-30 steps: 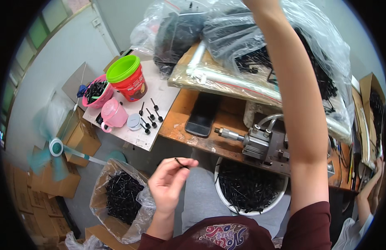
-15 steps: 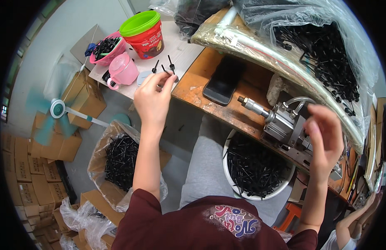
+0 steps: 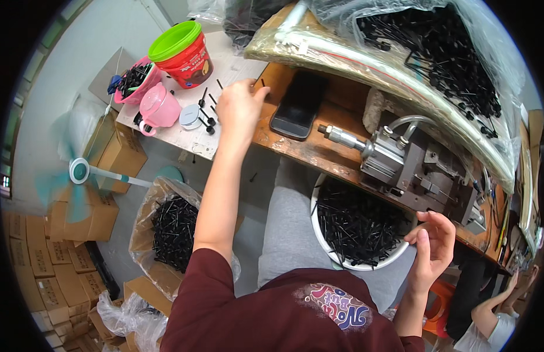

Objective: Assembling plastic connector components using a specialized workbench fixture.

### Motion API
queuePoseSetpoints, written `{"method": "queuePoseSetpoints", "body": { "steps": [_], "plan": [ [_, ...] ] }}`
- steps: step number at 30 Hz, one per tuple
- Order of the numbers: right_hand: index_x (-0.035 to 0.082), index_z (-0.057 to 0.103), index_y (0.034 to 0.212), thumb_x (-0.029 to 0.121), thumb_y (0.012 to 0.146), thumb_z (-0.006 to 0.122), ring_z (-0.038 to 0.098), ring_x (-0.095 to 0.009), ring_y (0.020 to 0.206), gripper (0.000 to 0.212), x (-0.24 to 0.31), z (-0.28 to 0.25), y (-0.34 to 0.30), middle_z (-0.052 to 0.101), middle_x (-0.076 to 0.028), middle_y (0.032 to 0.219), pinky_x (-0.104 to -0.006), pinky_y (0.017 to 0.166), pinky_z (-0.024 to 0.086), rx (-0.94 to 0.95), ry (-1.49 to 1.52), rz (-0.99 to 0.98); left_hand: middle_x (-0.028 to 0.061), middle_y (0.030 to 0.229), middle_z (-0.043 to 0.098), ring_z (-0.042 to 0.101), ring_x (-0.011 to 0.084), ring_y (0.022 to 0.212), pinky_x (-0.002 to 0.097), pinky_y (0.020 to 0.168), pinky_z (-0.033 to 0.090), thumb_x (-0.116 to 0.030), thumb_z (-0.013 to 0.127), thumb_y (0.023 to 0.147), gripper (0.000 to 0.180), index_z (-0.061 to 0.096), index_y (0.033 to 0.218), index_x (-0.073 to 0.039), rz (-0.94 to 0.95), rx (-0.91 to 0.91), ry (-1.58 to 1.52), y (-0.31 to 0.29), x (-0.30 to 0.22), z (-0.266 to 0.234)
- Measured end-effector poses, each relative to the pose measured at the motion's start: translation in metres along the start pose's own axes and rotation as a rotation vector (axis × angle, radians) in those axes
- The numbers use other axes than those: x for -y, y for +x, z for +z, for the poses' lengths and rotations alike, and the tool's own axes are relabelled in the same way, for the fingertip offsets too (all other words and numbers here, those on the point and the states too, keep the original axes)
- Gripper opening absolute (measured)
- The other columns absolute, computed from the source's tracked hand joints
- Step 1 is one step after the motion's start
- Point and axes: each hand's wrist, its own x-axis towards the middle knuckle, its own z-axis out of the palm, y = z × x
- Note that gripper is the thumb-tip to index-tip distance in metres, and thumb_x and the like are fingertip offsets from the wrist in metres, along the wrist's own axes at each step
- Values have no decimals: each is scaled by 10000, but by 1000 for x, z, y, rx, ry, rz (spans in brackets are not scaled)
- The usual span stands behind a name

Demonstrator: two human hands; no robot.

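My left hand [image 3: 239,111] is stretched over the edge where the pale table meets the wooden bench. Its thumb stands out to the right, and the other fingers are mostly hidden behind the hand. A thin black rod shows just past the thumb; whether I hold it cannot be told. Left of this hand, several black rods with round heads [image 3: 210,129] stand or lie by a small round white case [image 3: 190,117]. Low at the right, my right hand [image 3: 433,249] is open, fingers loosely bent, nothing visible in it. It hovers beside the rim of a white tub [image 3: 320,237] of black rods.
A metal clamping machine [image 3: 395,161] and a black phone [image 3: 298,105] occupy the bench. Behind them lies a plastic-covered tray of black rods [image 3: 453,58]. A red bucket [image 3: 192,61], pink mug [image 3: 160,105], fan [image 3: 78,170] and lined box [image 3: 143,226] are leftward. Another person's arms [image 3: 495,308] show far right.
My left hand has shifted right relative to the black rods, uncovering some of them. My right hand has dropped from above the machine to beside the tub. The view has moved slightly.
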Motion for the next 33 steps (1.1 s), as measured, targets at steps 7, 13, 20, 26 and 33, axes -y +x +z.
{"method": "queuePoseSetpoints", "body": {
  "steps": [7, 13, 20, 26, 33],
  "plan": [
    [-29, 548, 1188, -29, 917, 574, 594, -113, 741, 272, 18, -30, 13, 645, -136, 1083, -234, 672, 499, -91, -38, -67, 53, 842, 722, 482, 59, 524, 237, 519, 418, -120, 772, 819, 297, 708, 1090, -18, 43, -101, -413, -49, -36, -72],
    [21, 666, 1052, 34, 916, 636, 568, -57, 740, 140, 19, -76, 94, 676, -17, 959, -205, 662, 465, -230, -484, -318, 61, 923, 722, 477, 16, 511, 180, 474, 392, 7, 714, 838, 369, 665, 1202, -27, 195, 108, -483, -110, -65, -99],
    [93, 691, 1067, 37, 792, 667, 648, -257, 847, 282, 21, -153, 218, 696, -99, 1006, -366, 762, 513, -50, -1278, -442, 76, 913, 718, 487, 44, 480, 208, 443, 389, 60, 745, 760, 431, 679, 1173, -45, 317, 285, -613, -164, -86, -83],
    [62, 575, 1122, -30, 687, 691, 639, -317, 987, 459, 5, -174, 279, 687, -130, 1055, -427, 850, 509, 329, -1717, -233, 46, 697, 665, 578, 148, 509, 270, 479, 430, 19, 776, 728, 378, 710, 1096, -36, 633, 244, -584, -184, -105, -65],
    [-39, 564, 1059, 40, 661, 643, 675, -312, 888, 413, 16, -175, 303, 700, -176, 969, -395, 766, 538, 416, -1433, 210, 55, 727, 675, 611, 148, 543, 263, 487, 448, 2, 769, 737, 350, 718, 1081, -40, 659, 260, -684, -192, -118, -53]
  ]
}}
